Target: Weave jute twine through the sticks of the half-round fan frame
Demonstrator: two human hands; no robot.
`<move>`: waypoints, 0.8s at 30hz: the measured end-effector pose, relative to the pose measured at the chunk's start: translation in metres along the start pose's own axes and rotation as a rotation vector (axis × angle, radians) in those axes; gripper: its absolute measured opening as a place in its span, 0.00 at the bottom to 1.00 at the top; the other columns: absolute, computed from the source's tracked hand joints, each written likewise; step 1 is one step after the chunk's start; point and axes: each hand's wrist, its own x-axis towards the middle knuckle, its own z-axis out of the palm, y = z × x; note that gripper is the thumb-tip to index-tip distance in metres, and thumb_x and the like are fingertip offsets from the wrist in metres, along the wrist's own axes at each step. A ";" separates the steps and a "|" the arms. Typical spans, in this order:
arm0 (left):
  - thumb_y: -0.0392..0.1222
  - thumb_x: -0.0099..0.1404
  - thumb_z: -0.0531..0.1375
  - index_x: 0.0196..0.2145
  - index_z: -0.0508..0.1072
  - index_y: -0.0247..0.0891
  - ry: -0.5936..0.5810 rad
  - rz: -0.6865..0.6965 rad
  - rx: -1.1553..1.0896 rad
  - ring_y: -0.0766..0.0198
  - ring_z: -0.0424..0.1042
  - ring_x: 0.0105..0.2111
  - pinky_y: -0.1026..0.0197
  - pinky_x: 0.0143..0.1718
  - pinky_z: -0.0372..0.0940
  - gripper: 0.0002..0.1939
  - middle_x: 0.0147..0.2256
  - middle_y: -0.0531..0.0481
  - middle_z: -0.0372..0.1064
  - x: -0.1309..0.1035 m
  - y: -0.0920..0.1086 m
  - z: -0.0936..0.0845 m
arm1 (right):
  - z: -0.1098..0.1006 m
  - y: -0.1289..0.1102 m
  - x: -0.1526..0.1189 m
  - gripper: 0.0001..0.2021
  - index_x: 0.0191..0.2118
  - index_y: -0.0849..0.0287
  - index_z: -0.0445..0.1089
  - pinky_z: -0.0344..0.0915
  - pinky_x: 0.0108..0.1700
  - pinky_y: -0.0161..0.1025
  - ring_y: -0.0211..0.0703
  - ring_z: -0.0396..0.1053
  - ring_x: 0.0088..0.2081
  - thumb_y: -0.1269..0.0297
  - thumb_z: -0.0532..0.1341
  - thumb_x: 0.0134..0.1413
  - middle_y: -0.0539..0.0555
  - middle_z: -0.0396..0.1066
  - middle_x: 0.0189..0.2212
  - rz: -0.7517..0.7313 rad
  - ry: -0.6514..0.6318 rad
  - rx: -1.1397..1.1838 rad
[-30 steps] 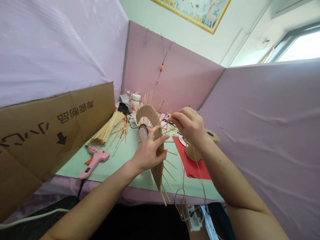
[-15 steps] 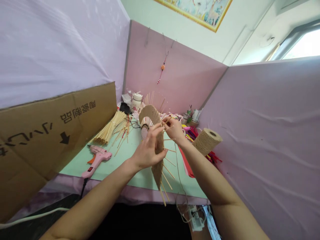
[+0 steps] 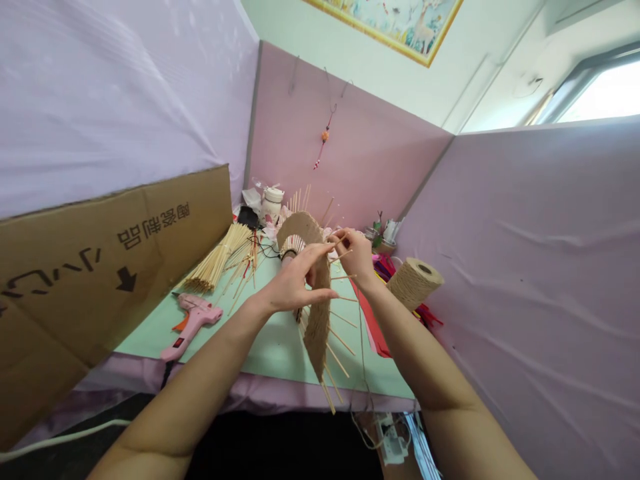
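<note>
One brown woven disc [image 3: 316,333], its rim bristling with thin sticks [image 3: 342,341], is held up on edge over the pale green desk [image 3: 255,360]. The left hand [image 3: 295,283] has its grip on the disc, thumb and fingers spread across the near face to the rim. The right hand [image 3: 354,257] is at the far side, fingertips by the upper sticks; whether its grip is closed on a stick or on twine is too small to tell. A strand of twine [image 3: 361,333] hangs below that hand. To the right, a spool [image 3: 415,281] lies tilted near a red sheet [image 3: 379,340] partly hidden by the forearm. To the left, a pink glue gun [image 3: 197,313] rests near a bundle of sticks [image 3: 217,260], beside a printed cardboard panel [image 3: 150,267]. Behind, a white jar [image 3: 273,203] stands before the pink partition [image 3: 390,147], where a beaded charm [image 3: 325,135] hangs.
</note>
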 end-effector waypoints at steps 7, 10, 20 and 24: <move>0.62 0.55 0.63 0.63 0.56 0.42 0.023 0.146 0.245 0.49 0.61 0.57 0.45 0.58 0.58 0.43 0.57 0.39 0.62 0.008 -0.003 0.009 | -0.040 -0.006 0.014 0.09 0.28 0.58 0.68 0.58 0.35 0.36 0.40 0.64 0.30 0.61 0.59 0.57 0.52 0.69 0.27 -0.259 0.002 -0.198; 0.64 0.55 0.62 0.63 0.56 0.41 0.036 0.148 0.277 0.48 0.62 0.57 0.45 0.58 0.57 0.44 0.57 0.38 0.62 0.007 -0.004 0.010 | -0.063 -0.014 0.025 0.07 0.31 0.59 0.69 0.59 0.36 0.36 0.40 0.65 0.32 0.64 0.58 0.59 0.53 0.69 0.29 -0.389 -0.155 -0.256; 0.64 0.55 0.62 0.60 0.57 0.38 0.031 0.143 0.315 0.49 0.62 0.56 0.47 0.57 0.58 0.43 0.56 0.37 0.62 0.009 -0.003 0.013 | -0.104 -0.061 0.032 0.09 0.35 0.59 0.70 0.61 0.40 0.41 0.45 0.63 0.36 0.69 0.53 0.63 0.57 0.67 0.33 -0.721 -0.330 -0.621; 0.64 0.55 0.62 0.60 0.57 0.37 0.026 0.129 0.318 0.49 0.62 0.55 0.47 0.57 0.58 0.43 0.55 0.37 0.62 0.008 -0.002 0.013 | -0.093 -0.061 0.035 0.09 0.35 0.59 0.70 0.61 0.41 0.41 0.45 0.64 0.36 0.69 0.53 0.62 0.57 0.68 0.34 -0.668 -0.253 -0.544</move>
